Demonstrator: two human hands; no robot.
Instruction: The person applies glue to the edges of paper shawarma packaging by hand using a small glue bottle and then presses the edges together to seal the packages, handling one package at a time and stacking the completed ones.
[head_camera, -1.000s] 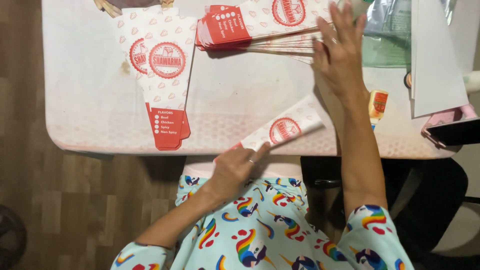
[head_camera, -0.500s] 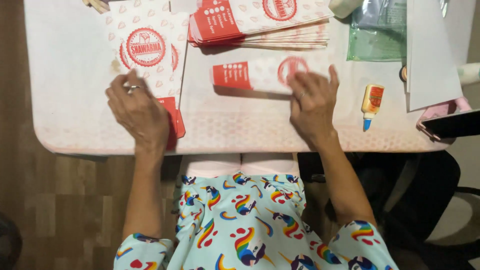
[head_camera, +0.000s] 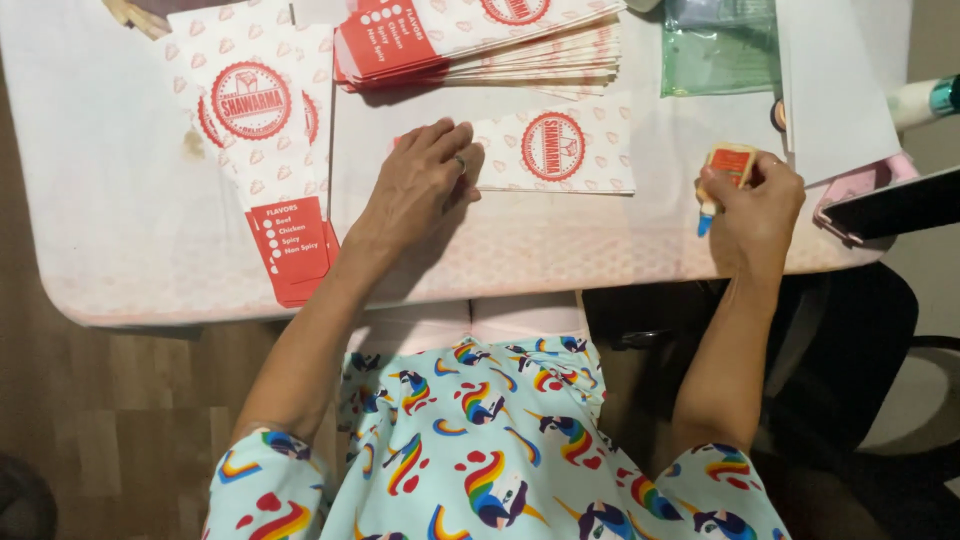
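My left hand (head_camera: 420, 185) lies flat on the left end of a white paper sleeve with a round red emblem (head_camera: 555, 150), pinning it to the table (head_camera: 120, 240). My right hand (head_camera: 755, 205) is closed around a small orange glue bottle (head_camera: 725, 170) with a blue tip, at the table's right side. A pile of finished red-and-white paper cones (head_camera: 265, 140) lies to the left. A stack of flat sleeves (head_camera: 480, 40) sits at the far edge.
A green clear plastic bag (head_camera: 720, 50) and a white sheet (head_camera: 840, 80) lie at the upper right. A dark tablet on a pink case (head_camera: 890, 205) sits at the right edge. A black chair (head_camera: 850, 380) stands to my right.
My left hand moved from the cone pile onto the single sleeve's left end. My right hand left the sleeve and took hold of the glue bottle at the right.
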